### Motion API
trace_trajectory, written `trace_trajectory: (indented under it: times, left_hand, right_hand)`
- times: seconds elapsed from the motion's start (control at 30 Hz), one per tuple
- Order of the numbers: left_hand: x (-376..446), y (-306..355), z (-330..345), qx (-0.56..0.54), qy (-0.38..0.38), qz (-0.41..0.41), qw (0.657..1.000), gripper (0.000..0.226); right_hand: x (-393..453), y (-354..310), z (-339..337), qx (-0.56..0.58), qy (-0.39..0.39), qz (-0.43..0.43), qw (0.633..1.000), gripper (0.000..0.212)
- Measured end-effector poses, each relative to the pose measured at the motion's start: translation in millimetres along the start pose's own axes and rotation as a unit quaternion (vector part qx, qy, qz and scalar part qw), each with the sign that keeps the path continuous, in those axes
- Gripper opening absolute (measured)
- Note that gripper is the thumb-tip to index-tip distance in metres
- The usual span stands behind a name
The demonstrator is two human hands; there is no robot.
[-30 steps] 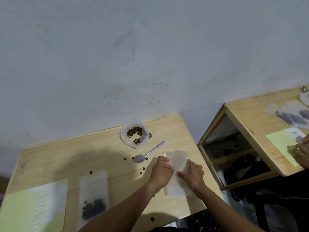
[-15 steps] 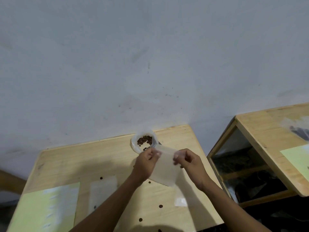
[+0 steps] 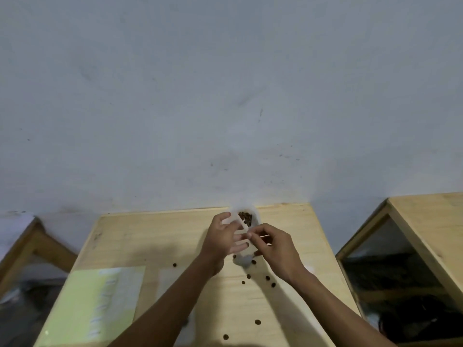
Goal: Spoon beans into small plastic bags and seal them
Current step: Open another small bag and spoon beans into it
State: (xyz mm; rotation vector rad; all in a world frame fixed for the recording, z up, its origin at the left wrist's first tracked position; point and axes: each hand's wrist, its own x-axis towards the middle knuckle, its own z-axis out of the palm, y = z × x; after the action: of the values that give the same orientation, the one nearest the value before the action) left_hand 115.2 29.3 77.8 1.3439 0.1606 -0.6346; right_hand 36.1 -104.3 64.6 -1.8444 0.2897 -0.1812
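Translucent plastic, a small empty bag (image 3: 239,242), held up above the wooden surface (image 3: 155,236) between both hands, in front of the far edge. Left hand (image 3: 220,240) behind it on the left side, fingers straight and spread against the film, fingertips showing through it. Right hand (image 3: 274,246) at the bag's top right edge, thumb and forefinger pinching the film, remaining fingers curled. Just beyond, near the surface's far edge, an open white bag of brown beans (image 3: 246,218), partly hidden by the held bag. Directly under the hands, a pale blurred shape (image 3: 243,260), possibly a spoon bowl; cannot tell. Scattered loose beans (image 3: 257,322) on the wood around and nearer than the hands. Further left, a light green sheet (image 3: 82,306) with a clear flat bag (image 3: 165,279) beside it. Grey wall behind; other wooden tables (image 3: 436,221) to either side.
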Motion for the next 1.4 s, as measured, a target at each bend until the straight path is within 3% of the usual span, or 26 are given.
trace_trajectory:
  times: [0.2,0.57,0.73,0.93,1.2,1.4]
  left_hand:
    - [-8,-10,-5,0.069,-0.003,0.063,0.996,0.007]
    - [-4,-18,0,0.084,0.049,0.053,0.994,0.008]
    - [-8,-24,-1,0.155,0.048,0.064,0.985,0.005]
    - [-16,-19,4,0.304,0.063,0.127,0.942,0.014]
    - [-22,-9,6,0.318,0.069,0.107,0.939,0.015]
    - [-23,1,10,0.343,0.071,0.116,0.929,0.028]
  right_hand:
    - [4,-1,5,-0.049,0.004,0.019,0.999,0.013]
    - [-7,3,19,-0.079,0.029,0.017,0.996,0.008]
    - [-9,11,20,-0.108,0.016,0.034,0.993,0.013]
    - [-11,18,22,-0.094,0.049,0.062,0.993,0.017]
    - [-8,16,23,-0.117,0.067,0.046,0.99,0.021]
    - [-2,13,29,-0.114,0.094,0.038,0.988,0.018]
